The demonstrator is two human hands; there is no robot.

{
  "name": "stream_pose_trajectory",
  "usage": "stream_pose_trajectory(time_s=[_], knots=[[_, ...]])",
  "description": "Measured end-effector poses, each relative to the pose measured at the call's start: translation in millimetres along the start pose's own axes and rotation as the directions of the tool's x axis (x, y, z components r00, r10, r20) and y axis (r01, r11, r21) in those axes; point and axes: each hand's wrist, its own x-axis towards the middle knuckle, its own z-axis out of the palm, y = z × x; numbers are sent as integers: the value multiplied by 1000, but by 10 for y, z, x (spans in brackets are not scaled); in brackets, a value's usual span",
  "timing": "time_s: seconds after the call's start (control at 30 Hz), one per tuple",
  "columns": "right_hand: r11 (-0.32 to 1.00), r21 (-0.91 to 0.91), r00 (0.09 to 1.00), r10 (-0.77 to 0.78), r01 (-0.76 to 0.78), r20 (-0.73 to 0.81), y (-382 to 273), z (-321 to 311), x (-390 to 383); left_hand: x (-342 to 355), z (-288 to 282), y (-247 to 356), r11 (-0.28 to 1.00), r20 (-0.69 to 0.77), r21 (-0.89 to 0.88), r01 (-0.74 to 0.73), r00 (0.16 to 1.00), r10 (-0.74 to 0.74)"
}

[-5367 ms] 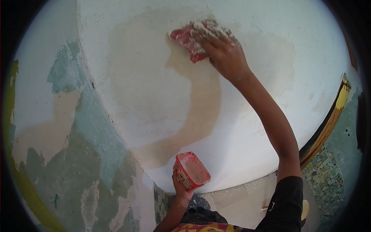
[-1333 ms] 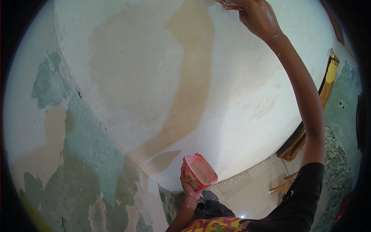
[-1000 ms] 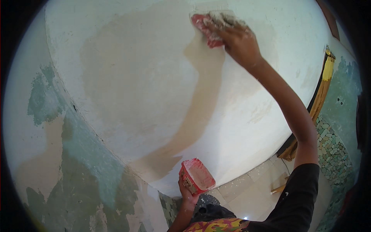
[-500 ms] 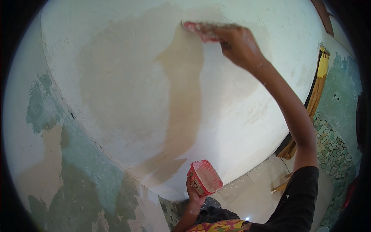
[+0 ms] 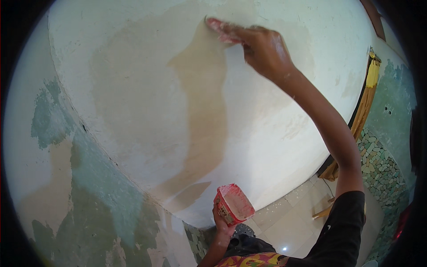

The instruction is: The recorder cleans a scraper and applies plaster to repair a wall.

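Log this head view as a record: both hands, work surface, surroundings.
left hand: holds red tub, tilted
tub contents: pale paste
right hand: grips flat red tool, paste-smeared, blurred
work surface: white wall, darker patches, arm shadow across it
left side: adjoining wall, patchy green, grey and pale
right side: green stone-patterned surface
floor: pale tiles, white specks

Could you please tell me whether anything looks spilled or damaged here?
Yes: the left wall looks damaged, its coating ragged and blotched green, grey and beige, unlike the more even white wall beside it. Pale specks dot the floor near the latter's foot, perhaps drips.
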Motion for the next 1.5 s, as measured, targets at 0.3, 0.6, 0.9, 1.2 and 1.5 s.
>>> stream_pose_trajectory(time_s=[0.3,0.6,0.9,1.2,1.5], knots=[[993,53,971,111,-102,-213,63,-237,226,-15,30,31,999,-9,30,-30,999,31],[963,237,985,150,-126,-84,-508,105,88,96,51,52,997,24,56,-62,998,60],[907,221,770,421,-358,-480,638,-426,401,12,119,52,999,-5,8,-42,999,42],[996,67,992,62,-55,-108,-414,118,-96,221,186,111,998,28,58,-6,1000,5],[979,-188,977,40,-80,-210,167,-36,-117,363,119,-4,997,54,75,-5,999,1]])
